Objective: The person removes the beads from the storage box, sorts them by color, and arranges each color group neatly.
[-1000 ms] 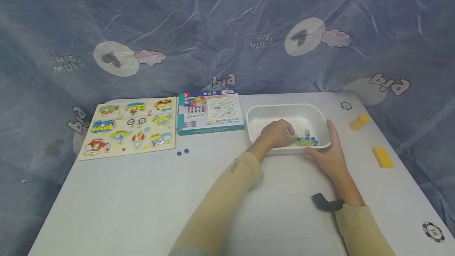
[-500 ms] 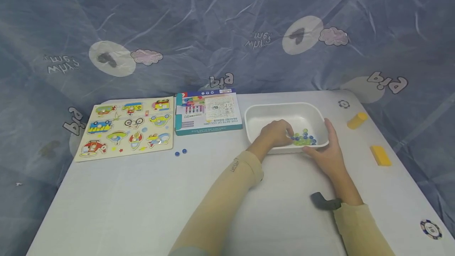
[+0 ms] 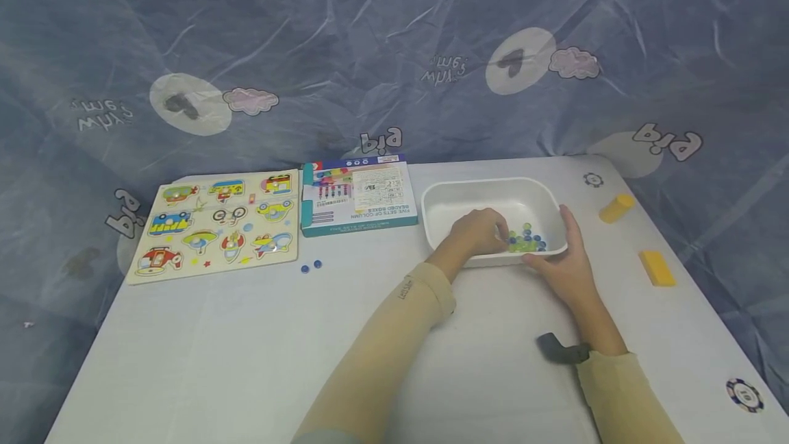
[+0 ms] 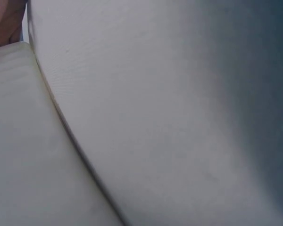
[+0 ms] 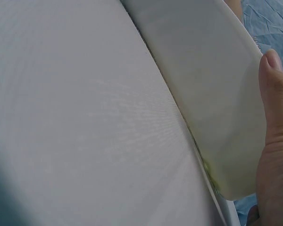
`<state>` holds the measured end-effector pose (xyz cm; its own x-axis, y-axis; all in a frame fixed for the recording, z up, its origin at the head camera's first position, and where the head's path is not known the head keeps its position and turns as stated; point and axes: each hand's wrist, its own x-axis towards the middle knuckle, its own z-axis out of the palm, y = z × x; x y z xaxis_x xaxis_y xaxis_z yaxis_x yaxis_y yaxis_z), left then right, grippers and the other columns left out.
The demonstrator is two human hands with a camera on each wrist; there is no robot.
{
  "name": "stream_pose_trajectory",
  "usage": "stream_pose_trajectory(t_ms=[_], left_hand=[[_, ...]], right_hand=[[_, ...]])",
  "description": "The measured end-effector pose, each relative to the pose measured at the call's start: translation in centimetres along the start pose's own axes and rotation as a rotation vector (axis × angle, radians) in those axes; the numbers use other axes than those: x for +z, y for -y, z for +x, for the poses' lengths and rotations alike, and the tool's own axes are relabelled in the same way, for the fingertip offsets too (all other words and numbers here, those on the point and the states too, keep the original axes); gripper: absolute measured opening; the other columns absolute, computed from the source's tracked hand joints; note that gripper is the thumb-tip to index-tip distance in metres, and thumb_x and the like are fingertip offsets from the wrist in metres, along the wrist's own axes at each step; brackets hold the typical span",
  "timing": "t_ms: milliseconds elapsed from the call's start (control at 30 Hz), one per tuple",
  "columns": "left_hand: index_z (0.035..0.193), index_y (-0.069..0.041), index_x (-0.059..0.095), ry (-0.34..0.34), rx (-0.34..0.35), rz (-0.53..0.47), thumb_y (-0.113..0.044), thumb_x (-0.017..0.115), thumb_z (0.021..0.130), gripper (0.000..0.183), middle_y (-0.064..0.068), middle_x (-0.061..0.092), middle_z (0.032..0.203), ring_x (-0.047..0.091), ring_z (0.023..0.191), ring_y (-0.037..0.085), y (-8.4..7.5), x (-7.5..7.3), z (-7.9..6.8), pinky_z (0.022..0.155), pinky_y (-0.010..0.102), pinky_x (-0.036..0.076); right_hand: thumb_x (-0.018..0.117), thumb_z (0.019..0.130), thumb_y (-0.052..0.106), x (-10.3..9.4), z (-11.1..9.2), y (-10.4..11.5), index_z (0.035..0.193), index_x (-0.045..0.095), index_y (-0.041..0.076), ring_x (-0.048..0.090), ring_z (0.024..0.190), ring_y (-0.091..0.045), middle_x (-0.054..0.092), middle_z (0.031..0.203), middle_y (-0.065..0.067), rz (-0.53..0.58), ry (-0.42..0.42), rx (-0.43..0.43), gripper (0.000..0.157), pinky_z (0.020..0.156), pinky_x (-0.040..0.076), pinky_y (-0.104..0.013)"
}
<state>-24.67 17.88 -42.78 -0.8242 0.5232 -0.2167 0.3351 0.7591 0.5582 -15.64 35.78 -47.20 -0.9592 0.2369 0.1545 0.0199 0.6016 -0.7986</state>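
A white plastic tray (image 3: pixel 524 205) stands on the right half of the table. Green and blue beads (image 3: pixel 524 244) are gathered in its near right corner. My left hand (image 3: pixel 477 233) reaches over the near rim, its curled fingertips down at the left side of these beads; I cannot tell whether it pinches one. My right hand (image 3: pixel 570 262) grips the tray's near right corner, thumb on the front and fingers along the right side. In the right wrist view, the thumb (image 5: pixel 277 108) lies against the tray's outer wall (image 5: pixel 212 94).
Two loose blue beads (image 3: pixel 317 264) lie left of the tray. Behind them are a boxed bead set (image 3: pixel 394 218) and a wooden vehicle puzzle (image 3: pixel 209 252). On the right are a yellow cylinder (image 3: pixel 616 209) and a yellow block (image 3: pixel 657 268). A patterned cloth (image 3: pixel 345 53) hangs behind.
The head view has shifted slightly, so everything sits a little further left. Beads beside my left fingertips have changed places a little. My right hand keeps its grip on the tray.
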Motion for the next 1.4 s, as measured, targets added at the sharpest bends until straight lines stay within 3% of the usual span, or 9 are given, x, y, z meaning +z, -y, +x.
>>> stream_pose_trajectory(t_ms=[267,367,467,700,867,1000,1200,1333,1400], left_hand=[[0.097,-0.03,0.067,-0.098,0.098,-0.101,-0.041,0.07,0.083,0.018,-0.01,0.067,0.09,0.057,0.079,0.006,0.0,-1.9,-1.3,0.067,0.023,0.047],[0.099,-0.03,0.066,-0.121,0.131,-0.127,-0.041,0.07,0.083,0.02,-0.008,0.065,0.092,0.055,0.08,0.006,0.2,-3.4,-2.1,0.069,0.022,0.046],[0.1,-0.029,0.067,-0.154,0.172,-0.152,-0.04,0.07,0.083,0.021,-0.008,0.063,0.097,0.053,0.084,0.005,0.6,-5.2,-3.5,0.072,0.021,0.044],[0.1,-0.025,0.069,-0.216,0.224,-0.175,-0.037,0.07,0.084,0.02,-0.001,0.036,0.064,0.031,0.058,0.012,3.5,-9.9,-8.6,0.053,0.025,0.027],[0.098,-0.026,0.069,-0.277,0.13,-0.156,-0.038,0.07,0.083,0.019,-0.001,0.036,0.063,0.034,0.059,0.015,7.8,-12.8,-12.9,0.054,0.028,0.03],[0.097,-0.027,0.07,-0.317,0.03,-0.163,-0.041,0.071,0.082,0.021,0.0,0.035,0.062,0.031,0.057,0.017,12.6,-13.7,-15.8,0.053,0.029,0.029],[0.096,-0.025,0.071,-0.294,-0.12,-0.208,-0.041,0.071,0.082,0.021,0.0,0.029,0.058,0.027,0.052,0.016,18.7,-13.2,-18.4,0.052,0.029,0.029],[0.094,-0.026,0.071,-0.24,-0.189,-0.222,-0.039,0.071,0.082,0.018,0.0,0.031,0.06,0.029,0.053,0.017,21.0,-12.2,-19.0,0.052,0.028,0.029],[0.093,-0.027,0.071,-0.221,-0.215,-0.21,-0.038,0.071,0.082,0.016,0.001,0.042,0.066,0.037,0.06,0.017,21.6,-11.7,-19.0,0.055,0.029,0.033]], right_hand=[[0.083,0.071,0.03,0.0,0.1,-0.1,0.149,0.001,0.04,0.012,0.147,-0.028,0.009,0.16,0.006,0.009,0.014,-0.01,0.114,0.117,0.01,-0.052],[0.083,0.071,0.03,0.0,0.1,-0.1,0.149,0.0,0.04,0.011,0.147,-0.028,0.009,0.16,0.006,0.008,0.014,-0.015,0.114,0.117,0.01,-0.052],[0.082,0.072,0.03,0.1,0.1,0.0,0.15,0.0,0.04,0.011,0.147,-0.028,0.009,0.16,0.006,0.005,0.012,-0.014,0.114,0.117,0.009,-0.053],[0.083,0.07,0.034,0.3,0.2,0.3,0.15,0.0,0.04,0.011,0.148,-0.026,0.008,0.159,0.008,0.003,0.013,0.003,0.115,0.118,0.008,-0.052],[0.083,0.07,0.032,0.5,0.5,0.5,0.149,-0.001,0.041,0.01,0.148,-0.026,0.008,0.16,0.008,0.015,0.025,0.0,0.115,0.118,0.008,-0.051],[0.084,0.07,0.03,0.3,0.7,0.4,0.149,-0.001,0.042,0.009,0.148,-0.026,0.007,0.16,0.008,0.008,0.025,-0.009,0.116,0.118,0.007,-0.051],[0.083,0.069,0.034,0.1,0.6,-0.1,0.148,-0.003,0.044,0.008,0.148,-0.026,0.006,0.159,0.009,-0.019,0.015,0.018,0.117,0.117,0.007,-0.052],[0.082,0.07,0.037,0.0,0.2,-0.2,0.148,-0.004,0.044,0.008,0.148,-0.027,0.005,0.16,0.009,-0.03,0.014,0.046,0.116,0.117,0.007,-0.054],[0.082,0.07,0.037,0.1,0.1,-0.2,0.148,-0.003,0.044,0.008,0.148,-0.027,0.005,0.16,0.008,-0.031,0.011,0.049,0.116,0.117,0.008,-0.054]])
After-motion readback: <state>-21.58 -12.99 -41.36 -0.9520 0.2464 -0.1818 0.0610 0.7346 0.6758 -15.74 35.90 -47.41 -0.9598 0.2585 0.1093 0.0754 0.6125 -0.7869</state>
